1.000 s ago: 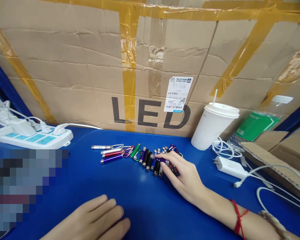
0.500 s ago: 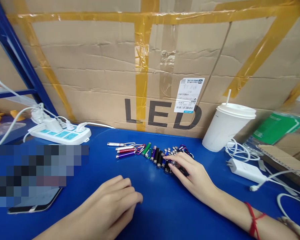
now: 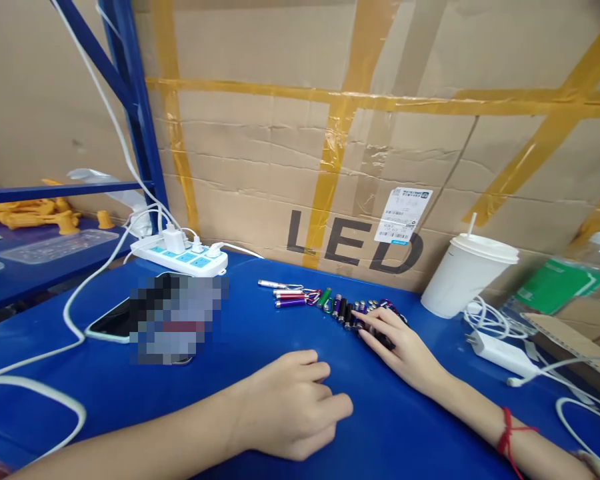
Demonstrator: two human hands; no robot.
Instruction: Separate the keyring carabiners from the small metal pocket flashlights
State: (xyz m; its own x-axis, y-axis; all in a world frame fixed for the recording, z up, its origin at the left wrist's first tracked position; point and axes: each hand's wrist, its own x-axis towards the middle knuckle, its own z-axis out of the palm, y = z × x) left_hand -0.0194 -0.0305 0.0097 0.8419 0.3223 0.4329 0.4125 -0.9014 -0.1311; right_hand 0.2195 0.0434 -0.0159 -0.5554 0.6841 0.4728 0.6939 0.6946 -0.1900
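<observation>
Several small metal keychain flashlights lie on the blue table in a loose row. Among them are a silver one (image 3: 273,285), a purple one (image 3: 290,303), a green one (image 3: 324,297) and a black one (image 3: 349,316). Small carabiner clips hang from some. My right hand (image 3: 395,340) is at the row's right end, thumb and fingers around a dark keychain flashlight (image 3: 383,339) that is partly hidden beneath it. Small silver round pieces (image 3: 373,305) show just beyond the fingers. My left hand (image 3: 297,403) rests nearer me, fingers curled in; its palm side is hidden.
A phone (image 3: 115,320) and a white power strip (image 3: 180,257) are on the left. A white lidded cup (image 3: 465,273) with a straw, a white charger (image 3: 503,355) with cables and a green-labelled bottle (image 3: 555,283) stand right. A taped cardboard box (image 3: 260,167) forms the back.
The view has turned left, so the table things sit further right. My left hand has moved rightward, closer to the row, its fingers more curled. My right hand stays over the flashlights.
</observation>
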